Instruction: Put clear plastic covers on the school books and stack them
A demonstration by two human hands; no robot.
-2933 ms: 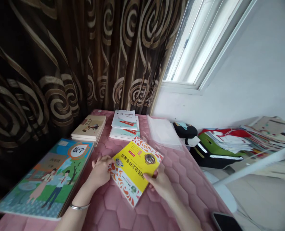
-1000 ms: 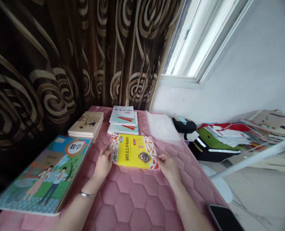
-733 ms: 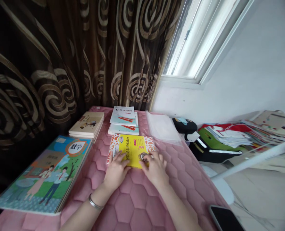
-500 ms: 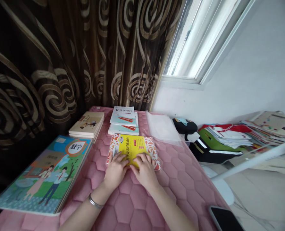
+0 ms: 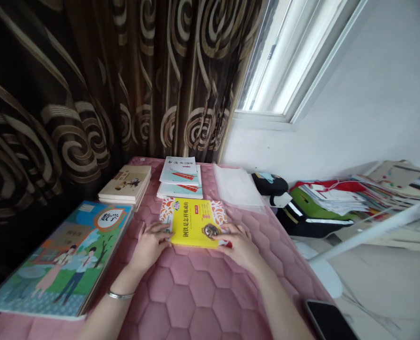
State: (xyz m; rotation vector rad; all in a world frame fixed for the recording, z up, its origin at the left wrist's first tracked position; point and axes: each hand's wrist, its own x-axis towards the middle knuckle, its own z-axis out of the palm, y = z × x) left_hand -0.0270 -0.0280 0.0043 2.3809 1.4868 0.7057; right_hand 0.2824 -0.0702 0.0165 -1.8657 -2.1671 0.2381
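A yellow book (image 5: pixel 192 222) with orange-and-white patterned ends lies flat on the pink quilted cover (image 5: pixel 192 288). My left hand (image 5: pixel 150 244) grips its near left corner, thumb at the front edge and fingers over the left end. At the right end, my right hand (image 5: pixel 241 244) holds the book the same way, partly hiding the orange pattern. A silver bracelet (image 5: pixel 120 295) circles my left wrist. Just beyond the yellow book sit thin pale-blue booklets (image 5: pixel 179 175), stacked unevenly.
To the left are a large pile of textbooks (image 5: pixel 64 264) and a smaller stack of beige books (image 5: pixel 125 183). Clear plastic sheets (image 5: pixel 236 185) lie at the back right. A phone (image 5: pixel 330 321) rests near the right edge, with a bag (image 5: pixel 307 212) and white pole (image 5: pixel 369 236) beyond.
My hands have moved apart from the middle of the yellow book's cover to its left and right ends. More of the cover now shows, including a round picture.
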